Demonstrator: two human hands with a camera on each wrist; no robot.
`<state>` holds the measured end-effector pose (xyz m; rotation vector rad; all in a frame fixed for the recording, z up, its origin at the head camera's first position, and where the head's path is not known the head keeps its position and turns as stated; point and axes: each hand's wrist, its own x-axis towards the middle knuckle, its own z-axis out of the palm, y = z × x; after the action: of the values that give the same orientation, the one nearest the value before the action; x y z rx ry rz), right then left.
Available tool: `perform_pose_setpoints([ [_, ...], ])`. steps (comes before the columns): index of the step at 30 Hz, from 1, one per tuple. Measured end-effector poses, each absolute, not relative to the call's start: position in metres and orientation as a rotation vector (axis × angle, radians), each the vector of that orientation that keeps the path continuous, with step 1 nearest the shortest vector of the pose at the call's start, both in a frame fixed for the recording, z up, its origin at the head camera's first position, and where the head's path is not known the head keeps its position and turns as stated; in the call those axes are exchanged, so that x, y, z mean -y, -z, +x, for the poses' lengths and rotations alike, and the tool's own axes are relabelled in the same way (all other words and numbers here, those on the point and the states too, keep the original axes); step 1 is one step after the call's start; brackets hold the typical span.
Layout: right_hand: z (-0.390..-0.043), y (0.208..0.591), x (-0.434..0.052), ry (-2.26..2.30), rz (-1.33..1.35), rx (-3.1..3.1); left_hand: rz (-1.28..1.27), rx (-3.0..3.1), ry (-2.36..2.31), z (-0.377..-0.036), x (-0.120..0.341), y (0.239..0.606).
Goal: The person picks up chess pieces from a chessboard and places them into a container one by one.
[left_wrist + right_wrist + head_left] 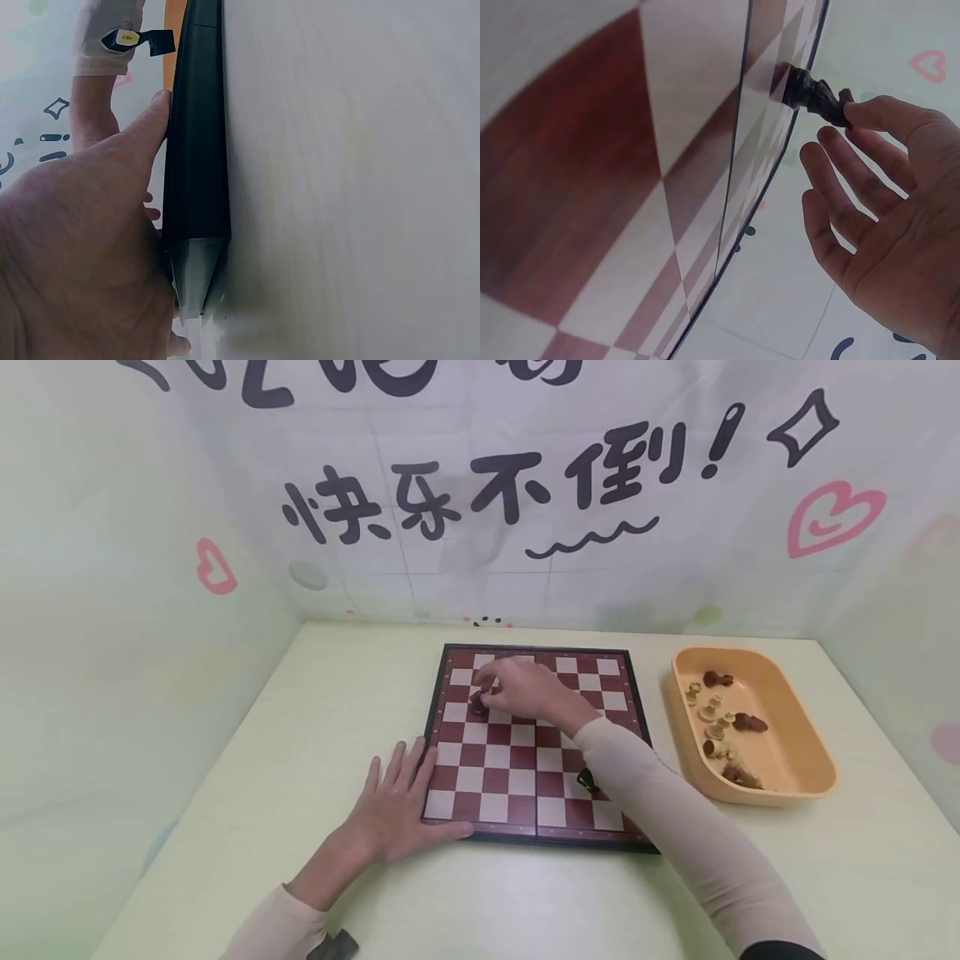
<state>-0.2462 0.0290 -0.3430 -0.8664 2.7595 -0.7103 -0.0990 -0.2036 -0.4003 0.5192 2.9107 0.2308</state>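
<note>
A pale green desk stands before a wall banner with black characters and pink hearts. At the right, an orange tray holds several light and dark chess pieces.

A pale table bears a chessboard and a tray.

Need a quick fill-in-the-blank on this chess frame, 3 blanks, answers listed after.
1. The right hand pinches a dark ____ standing on the chessboard.
2. The left hand rests flat against the board's near-____ corner.
3. Spare pieces lie in the ____-coloured tray, right of the board.

Missing words: chess piece; left; orange
</note>
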Motion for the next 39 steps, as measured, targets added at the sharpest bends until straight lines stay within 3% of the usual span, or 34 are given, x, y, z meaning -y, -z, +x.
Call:
perform_pose_setpoints([
  [39, -0.243, 0.341, -0.03, 0.763, -0.941, -2.803, 0.506, -2.898, -0.223, -0.093, 0.199, 0.394],
])
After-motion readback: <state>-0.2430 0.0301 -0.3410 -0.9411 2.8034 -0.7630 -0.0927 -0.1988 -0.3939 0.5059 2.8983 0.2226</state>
